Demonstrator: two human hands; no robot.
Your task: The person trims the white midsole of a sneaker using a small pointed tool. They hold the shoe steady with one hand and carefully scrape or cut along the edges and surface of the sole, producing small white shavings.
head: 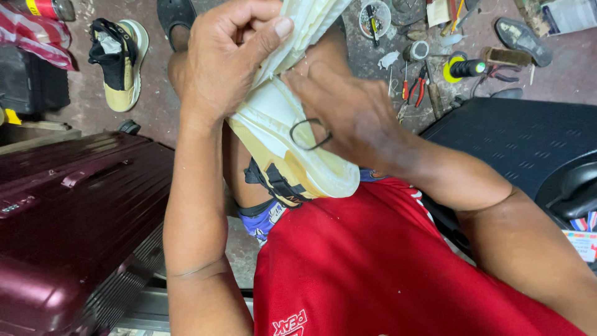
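— What are the fingers doing right now?

— From my feed, the left hand is curled tight: thumb and fingers pinch the cream rubber sole that has been peeled away from the sneaker and hold it up toward twelve o'clock. The right hand comes in from three o'clock; its fingers lie together, pressed flat on the sneaker's pale underside. I can't tell whether the thumb wraps round behind. A thin dark ring sits against that hand, lying over the sole.

— And the shoe itself?

— Dead centre of my view, held in the air above the person's lap, tan and cream with black straps at its lower end, just above the red shirt.

— What's around?

— A stained concrete floor. At ten o'clock the matching sneaker lies on it, with a black sandal near twelve. At eight o'clock a maroon hard-shell suitcase lies flat. At one to two o'clock I see clutter: red-handled pliers, a roll of tape, a yellow-and-black tool, a brush and a loose dark sole. At three o'clock, a black textured case.
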